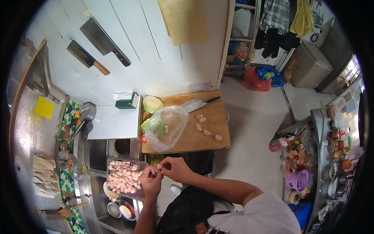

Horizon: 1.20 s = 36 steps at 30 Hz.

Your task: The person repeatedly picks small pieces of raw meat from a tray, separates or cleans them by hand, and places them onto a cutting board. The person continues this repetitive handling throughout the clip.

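My left hand [151, 179] and my right hand [175, 169] meet at the fingertips beside a clear plastic tray [142, 193] of raw, pale pink meat pieces [124, 177]. Both pinch a small pale piece [158, 168] between them; its exact kind cannot be told. Beyond the hands lies a wooden cutting board [187, 143]. On it are several loose meat pieces [207, 132] towards the right, a cleaver [192, 104] with a black handle at the back, and a crumpled clear plastic bag [175, 117]. The bag partly covers a piece of cabbage [155, 125]; a cut cabbage half [153, 104] lies behind.
Left of the board stands a white counter [114, 124] with a tissue box [127, 101]. Bowls [114, 210] sit in the steel sink at lower left. Two more cleavers [105, 41] hang on the wall. A steel shelf [318, 163] with packed goods stands at the right.
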Motion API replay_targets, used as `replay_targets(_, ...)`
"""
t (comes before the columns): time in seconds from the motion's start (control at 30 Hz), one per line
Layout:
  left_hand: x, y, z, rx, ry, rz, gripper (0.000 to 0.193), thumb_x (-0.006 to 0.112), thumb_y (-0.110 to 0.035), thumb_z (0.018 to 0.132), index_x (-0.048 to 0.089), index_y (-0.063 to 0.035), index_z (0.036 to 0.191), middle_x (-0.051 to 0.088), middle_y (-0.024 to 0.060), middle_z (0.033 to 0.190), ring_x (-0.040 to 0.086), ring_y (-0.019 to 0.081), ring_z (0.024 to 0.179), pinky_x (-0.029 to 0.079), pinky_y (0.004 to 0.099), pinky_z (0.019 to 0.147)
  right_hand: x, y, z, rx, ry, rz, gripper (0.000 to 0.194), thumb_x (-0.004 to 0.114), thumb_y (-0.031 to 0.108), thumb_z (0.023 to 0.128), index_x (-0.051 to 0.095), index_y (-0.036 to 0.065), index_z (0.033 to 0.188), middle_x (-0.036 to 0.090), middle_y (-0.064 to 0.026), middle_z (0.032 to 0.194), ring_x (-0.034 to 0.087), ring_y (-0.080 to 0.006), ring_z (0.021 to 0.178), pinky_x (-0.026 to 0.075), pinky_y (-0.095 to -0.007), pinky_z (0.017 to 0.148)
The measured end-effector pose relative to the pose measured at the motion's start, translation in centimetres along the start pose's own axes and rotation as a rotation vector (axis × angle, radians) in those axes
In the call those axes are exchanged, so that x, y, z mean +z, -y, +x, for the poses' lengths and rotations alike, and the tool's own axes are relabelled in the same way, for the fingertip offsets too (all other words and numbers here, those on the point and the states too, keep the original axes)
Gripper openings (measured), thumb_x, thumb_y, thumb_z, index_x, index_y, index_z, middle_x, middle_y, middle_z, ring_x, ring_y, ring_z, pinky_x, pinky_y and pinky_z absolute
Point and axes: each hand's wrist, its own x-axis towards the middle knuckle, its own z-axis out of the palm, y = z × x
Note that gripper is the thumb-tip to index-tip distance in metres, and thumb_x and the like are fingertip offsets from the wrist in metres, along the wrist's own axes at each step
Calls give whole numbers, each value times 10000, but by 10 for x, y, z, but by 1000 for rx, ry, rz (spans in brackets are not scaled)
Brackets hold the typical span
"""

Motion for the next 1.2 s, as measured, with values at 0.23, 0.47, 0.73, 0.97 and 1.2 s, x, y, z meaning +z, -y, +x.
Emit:
replay_targets(0.23, -3, -1, 7, -25, -13, 10, 173, 647, 130, 870, 596, -35, 883, 564, -32, 762, 530, 36, 664, 447, 202, 586, -4, 4, 5, -16, 43, 54, 258, 774, 181, 808, 725, -17, 965, 742, -168, 827, 738, -247, 740, 579, -346, 719)
replay_targets(0.47, -4, -12, 13, -142, 5, -175, 176, 602, 134, 896, 598, -42, 903, 555, -31, 717, 463, 27, 535, 341, 211, 455, -10, 11, 12, -5, 74, 76, 231, 771, 161, 818, 723, -22, 951, 719, -121, 777, 673, -170, 676, 544, -317, 668)
replay_targets(0.73, -12, -20, 15, -380, 127, -701, 149, 550, 1, 902, 595, -56, 1032, 636, 73, 940, 531, 110, 631, 355, 224, 454, -23, 9, 18, 267, 335, 721, 186, 700, 112, 948, 716, -20, 1078, 698, -32, 874, 608, -82, 741, 485, -241, 669)
replay_targets(0.97, -12, -21, 19, -414, 176, -662, 143, 640, -135, 932, 576, -45, 1024, 676, 111, 938, 516, 98, 607, 352, 216, 476, -33, 11, 23, 302, 381, 606, 197, 713, 133, 959, 702, -6, 1099, 703, -24, 947, 634, -91, 790, 508, -242, 716)
replay_targets(1.2, -13, -27, 20, -340, 249, -389, 73, 660, -39, 974, 595, -54, 1002, 716, 124, 890, 475, 65, 560, 341, 221, 488, -36, 10, 29, 174, 430, 407, 225, 764, 131, 923, 693, -11, 1083, 705, -21, 914, 631, -73, 827, 516, -243, 741)
